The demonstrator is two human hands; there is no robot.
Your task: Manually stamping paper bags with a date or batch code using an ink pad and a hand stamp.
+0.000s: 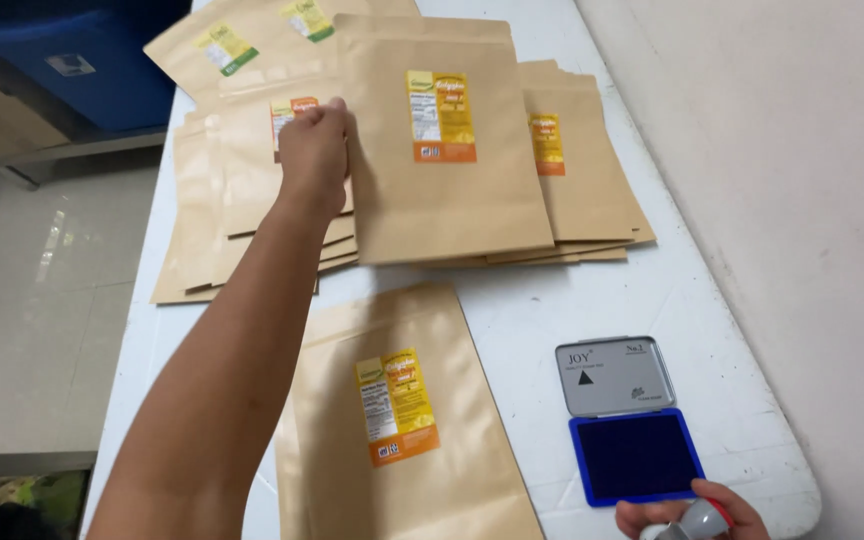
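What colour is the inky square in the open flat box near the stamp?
Deep blue: the ink pad in its open grey-lidded case shows best in the head view.

A flat brown paper pouch with a yellow-and-orange label lay face up atop a fanned stack on the desk, pinched at its left edge. A small stamp with a red collar sat gripped near the lower edge.

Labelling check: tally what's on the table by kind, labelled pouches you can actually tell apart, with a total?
Kraft pouches showing a label: 6, the top one under the left hand, one nearest; plain ones stacked beneath can't be counted.
Ink pads: 1, open, blue.
Stampers: 1, in the right hand.
Total: 8, on the white table.
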